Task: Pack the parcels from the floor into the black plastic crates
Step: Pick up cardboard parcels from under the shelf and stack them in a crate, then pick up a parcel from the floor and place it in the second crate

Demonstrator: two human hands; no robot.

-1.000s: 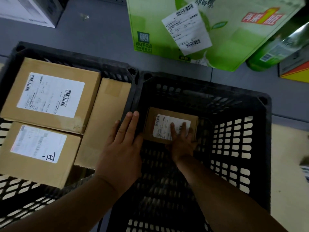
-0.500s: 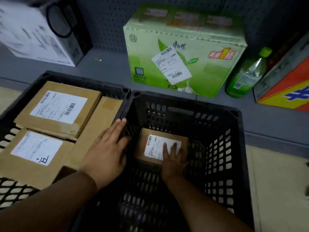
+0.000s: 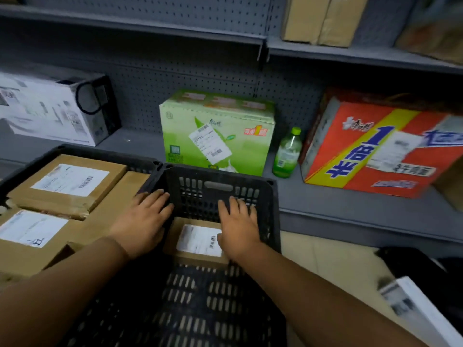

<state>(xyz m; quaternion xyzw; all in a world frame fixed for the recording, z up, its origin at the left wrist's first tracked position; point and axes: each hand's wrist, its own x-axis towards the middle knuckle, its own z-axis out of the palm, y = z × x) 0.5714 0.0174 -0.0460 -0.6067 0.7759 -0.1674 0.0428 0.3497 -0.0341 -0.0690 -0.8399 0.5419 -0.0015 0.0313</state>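
Observation:
Two black plastic crates stand side by side on the floor. The right crate (image 3: 271, 196) holds one small brown parcel (image 3: 198, 240) with a white label. My right hand (image 3: 238, 225) hovers over that parcel's right side with straight fingers and holds nothing. My left hand (image 3: 144, 220) lies flat with spread fingers on the rim between the crates. The left crate (image 3: 82, 150) holds three brown parcels, among them a labelled one (image 3: 67, 184) at the back, another labelled one (image 3: 30, 236) in front and a plain one (image 3: 120, 204) beside them.
A grey shelf runs behind the crates with a green drinks carton (image 3: 215, 131), a green bottle (image 3: 287, 152), a red and yellow box (image 3: 375, 146) and a white box (image 3: 52, 108). A white parcel (image 3: 421, 314) lies on the floor at the lower right.
The view has tilted up toward the shelves. My right hand has lifted off the small parcel's label and moved to its right; my left hand stays on the rim.

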